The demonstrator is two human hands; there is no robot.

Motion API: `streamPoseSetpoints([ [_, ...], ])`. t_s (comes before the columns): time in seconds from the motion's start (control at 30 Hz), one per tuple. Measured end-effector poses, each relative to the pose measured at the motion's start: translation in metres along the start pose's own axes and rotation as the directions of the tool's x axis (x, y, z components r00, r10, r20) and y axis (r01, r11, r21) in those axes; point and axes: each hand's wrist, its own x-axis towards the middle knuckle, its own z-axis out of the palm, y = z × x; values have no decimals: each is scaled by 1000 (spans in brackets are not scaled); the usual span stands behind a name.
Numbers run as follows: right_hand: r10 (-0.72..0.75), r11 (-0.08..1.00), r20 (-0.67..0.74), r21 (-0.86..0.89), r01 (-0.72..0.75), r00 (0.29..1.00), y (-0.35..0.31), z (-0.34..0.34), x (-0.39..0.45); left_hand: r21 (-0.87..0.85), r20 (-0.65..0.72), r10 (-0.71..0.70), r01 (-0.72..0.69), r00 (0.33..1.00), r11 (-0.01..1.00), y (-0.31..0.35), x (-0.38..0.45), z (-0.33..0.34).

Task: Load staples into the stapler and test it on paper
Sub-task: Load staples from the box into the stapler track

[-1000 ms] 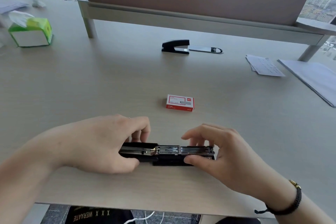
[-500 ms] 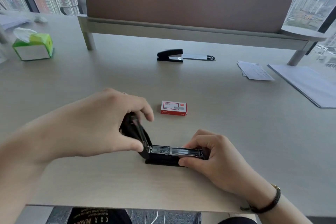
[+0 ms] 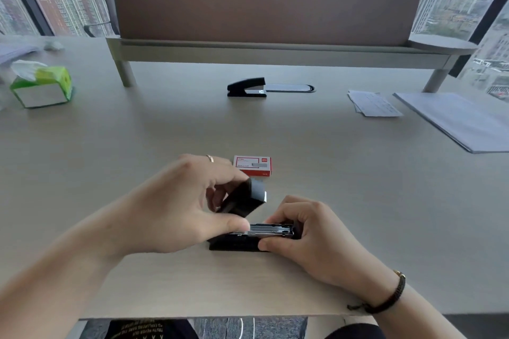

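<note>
1. Near edge of the desk (image 3: pixel 137 201): the left hand (image 3: pixel 170 209) grips the stapler (image 3: pixel 242 239) lid, tilted partway up.
2. The right hand (image 3: pixel 311 237) pinches the base; the metal staple channel lies exposed.
3. The staple box (image 3: pixel 252 165), just beyond, looks unopened.
4. Loading and the paper (image 3: pixel 374 103) test, far right, remain.

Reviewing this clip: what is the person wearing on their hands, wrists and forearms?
Both forearms are bare, with no sleeves in view. The left hand carries a thin gold-coloured ring on one finger. The right hand has no ring that shows; its wrist wears a dark braided bracelet with a small gold-coloured bead and a short loose tail.
</note>
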Motion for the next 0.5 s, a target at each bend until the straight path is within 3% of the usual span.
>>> streamPoseSetpoints([
  [0.17,4,1000,16,26,-4,1000,1,0,0,23,46,44,-45,998,999,1,9,15],
  [0.5,-25,999,46,42,23,999,2,1,2,-62,73,9,-4,997,998,-5,11,34],
])
